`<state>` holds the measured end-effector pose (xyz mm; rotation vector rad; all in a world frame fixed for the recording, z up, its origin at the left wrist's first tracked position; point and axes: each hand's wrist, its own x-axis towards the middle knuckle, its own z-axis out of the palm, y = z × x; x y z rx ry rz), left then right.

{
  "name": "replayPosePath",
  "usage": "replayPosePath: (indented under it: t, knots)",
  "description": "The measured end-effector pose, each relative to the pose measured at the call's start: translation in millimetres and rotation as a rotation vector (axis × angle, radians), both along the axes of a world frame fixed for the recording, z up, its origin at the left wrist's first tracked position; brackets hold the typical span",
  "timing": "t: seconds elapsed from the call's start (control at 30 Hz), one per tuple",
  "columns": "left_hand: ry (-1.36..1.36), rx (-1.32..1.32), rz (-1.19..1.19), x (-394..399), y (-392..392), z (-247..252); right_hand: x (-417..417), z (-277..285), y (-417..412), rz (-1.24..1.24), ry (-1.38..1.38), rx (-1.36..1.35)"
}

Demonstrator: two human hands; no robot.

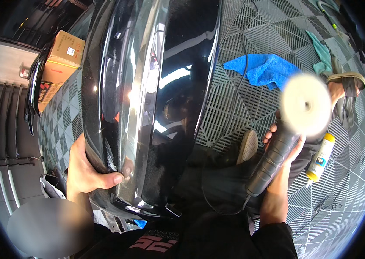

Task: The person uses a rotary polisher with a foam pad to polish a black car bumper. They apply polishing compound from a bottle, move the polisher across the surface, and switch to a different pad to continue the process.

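Note:
A long, glossy black car body panel [182, 106], which looks like a bumper, stands before me and carries bright reflections. My left hand [87, 171] grips its near left edge, thumb on the upper face and the fingers hidden behind. In my right hand [294, 147] is a black corded polisher [271, 158], held by its ribbed body to the right of the panel. Its round cream pad [306, 103] faces up towards me, apart from the panel. The pad's rim is blurred. From the handle's lower end a power cord [222, 212] curves left.
A blue microfiber towel [263, 69] lies on grated floor tiles [224, 119] beyond the pad. At right are a yellow-capped bottle [320, 158], a sandalled foot [345, 85], a green cloth [321, 55] and loose cable [329, 205]. A cardboard box [61, 68] stands left, beside another black panel [35, 84].

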<state>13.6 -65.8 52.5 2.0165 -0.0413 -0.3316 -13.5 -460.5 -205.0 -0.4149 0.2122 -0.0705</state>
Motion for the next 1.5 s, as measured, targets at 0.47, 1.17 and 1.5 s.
replayPosePath:
  t: [0.47,1.17,1.5]
  knots:
    - [0.041,0.019,0.071,11,21,-15,4,-29,-13,0.055,0.062,-0.051]
    - [0.109,-0.081,0.154,31,64,-50,138,-57,24,0.121,0.452,-0.469]
    - [0.200,-0.218,0.223,56,85,-97,163,-66,73,0.090,0.553,-1.087]
